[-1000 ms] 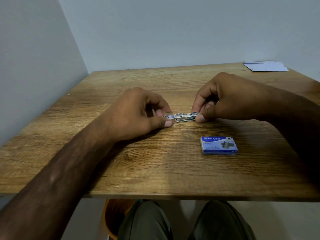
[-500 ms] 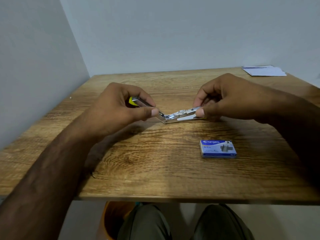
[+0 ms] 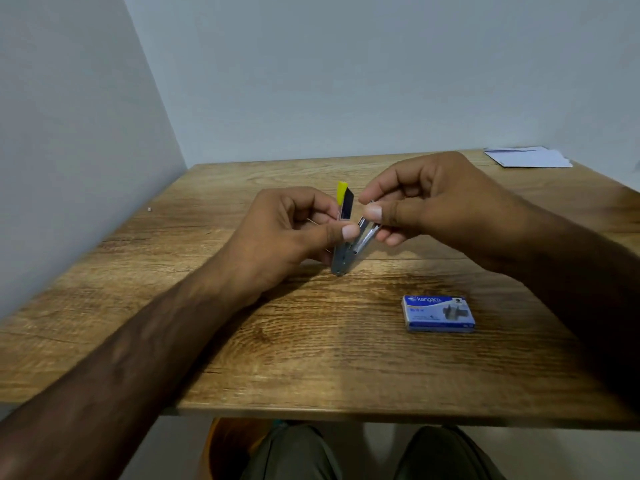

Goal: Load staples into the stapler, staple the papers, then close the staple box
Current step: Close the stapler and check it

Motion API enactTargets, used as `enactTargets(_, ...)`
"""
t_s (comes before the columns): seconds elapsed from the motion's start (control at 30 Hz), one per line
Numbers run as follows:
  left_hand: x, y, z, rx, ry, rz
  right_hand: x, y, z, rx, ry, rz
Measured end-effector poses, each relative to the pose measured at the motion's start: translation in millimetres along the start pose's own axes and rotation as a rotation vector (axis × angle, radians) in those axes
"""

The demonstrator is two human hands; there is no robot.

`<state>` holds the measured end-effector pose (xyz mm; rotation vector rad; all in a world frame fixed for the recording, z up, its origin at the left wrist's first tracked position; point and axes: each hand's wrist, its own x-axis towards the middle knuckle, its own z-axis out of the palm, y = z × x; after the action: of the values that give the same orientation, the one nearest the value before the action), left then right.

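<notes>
A small metal stapler (image 3: 343,252) with a yellow and black top stands on its hinge end over the middle of the table, swung open into a V. My left hand (image 3: 294,233) pinches the yellow-topped arm. My right hand (image 3: 426,199) pinches the silver staple channel, which leans to the right. A blue staple box (image 3: 438,314) lies flat on the table, closed, in front of my right hand. White papers (image 3: 530,157) lie at the far right corner.
The wooden table (image 3: 242,358) fits into a corner, with a wall along its left side and another behind it. My knees and an orange stool show under the near edge.
The stapler went from lying flat and closed to being lifted upright and swung open. Both hands rose off the table with it.
</notes>
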<state>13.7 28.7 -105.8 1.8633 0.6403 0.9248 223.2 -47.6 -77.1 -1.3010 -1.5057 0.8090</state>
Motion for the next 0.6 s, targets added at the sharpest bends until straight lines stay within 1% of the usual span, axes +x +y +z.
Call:
enactTargets(0.1,3.0,-0.6,5.3,-0.083,-0.009,-0.009,0.4,-1.0,1.5,0.102,0.062,-0.043)
enactTargets(0.2,6.1,-0.2,9.4,-0.203,-0.008,0.000,1.5,-3.2,0.5,0.252,0.089,-0.043)
enactTargets(0.27,7.9,-0.9,11.1,-0.240,0.000,0.016,2.0,-4.0,-0.1,0.354,0.099,-0.031)
enactTargets(0.33,8.1,-1.7,11.1,-0.248,0.008,0.040,1.8,-4.1,1.1,0.396,0.100,-0.041)
enactTargets(0.5,5.3,-4.1,11.4,-0.227,0.024,0.086,-0.2,-2.0,3.4,0.287,0.127,-0.099)
enactTargets(0.6,3.6,-5.9,13.4,-0.217,-0.002,0.094,-1.4,-1.1,4.6,0.205,0.112,-0.150)
